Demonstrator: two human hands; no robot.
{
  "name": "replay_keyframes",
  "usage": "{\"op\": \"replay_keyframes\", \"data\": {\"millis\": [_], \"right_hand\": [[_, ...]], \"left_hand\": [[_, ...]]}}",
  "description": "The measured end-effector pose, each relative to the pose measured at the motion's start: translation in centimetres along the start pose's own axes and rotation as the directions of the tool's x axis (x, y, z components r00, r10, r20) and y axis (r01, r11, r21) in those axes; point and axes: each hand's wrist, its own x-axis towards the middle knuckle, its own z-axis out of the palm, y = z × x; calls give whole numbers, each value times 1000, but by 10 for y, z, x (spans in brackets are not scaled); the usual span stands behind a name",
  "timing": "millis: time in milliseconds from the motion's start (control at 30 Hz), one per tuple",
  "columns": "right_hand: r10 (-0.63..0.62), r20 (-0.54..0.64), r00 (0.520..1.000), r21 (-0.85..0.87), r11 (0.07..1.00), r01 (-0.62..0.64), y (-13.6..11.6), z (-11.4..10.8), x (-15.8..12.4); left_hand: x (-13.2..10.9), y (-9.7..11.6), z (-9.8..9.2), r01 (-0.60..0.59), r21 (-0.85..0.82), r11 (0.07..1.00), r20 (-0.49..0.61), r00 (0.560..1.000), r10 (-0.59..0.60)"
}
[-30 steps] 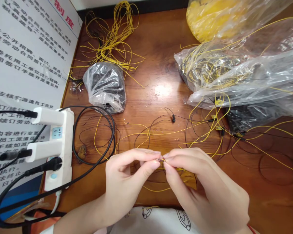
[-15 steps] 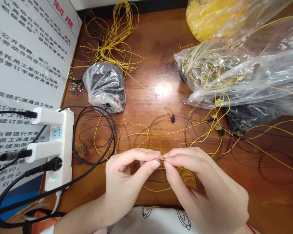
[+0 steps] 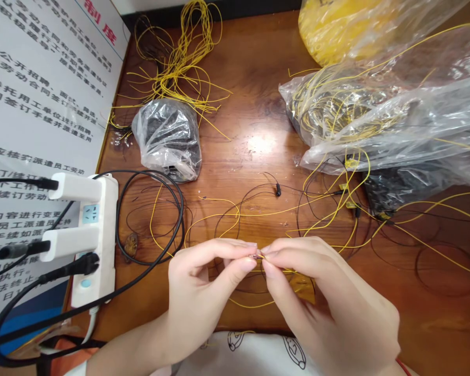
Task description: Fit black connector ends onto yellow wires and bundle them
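Thin yellow wire: coppery end, mostly hidden
Left hand: fingertips pinched on coppery end
Right hand: fingertips pinching yellow part

Thin yel. wire is held approx. crosswise, mostly hidden.

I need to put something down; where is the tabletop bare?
Mostly bare wood between the small plastic bag and the large plastic bag, beyond the black connector. Crowded: loose wires around the left hand and right hand.
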Motion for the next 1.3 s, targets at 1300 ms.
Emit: {"op": "replay_keyframes", "data": {"millis": [1300], "right_hand": [[55,-27,998,90,995,-53,0,2,1]], "left_hand": [[1,1,-1,-83,46,995,-17,996,84]]}}
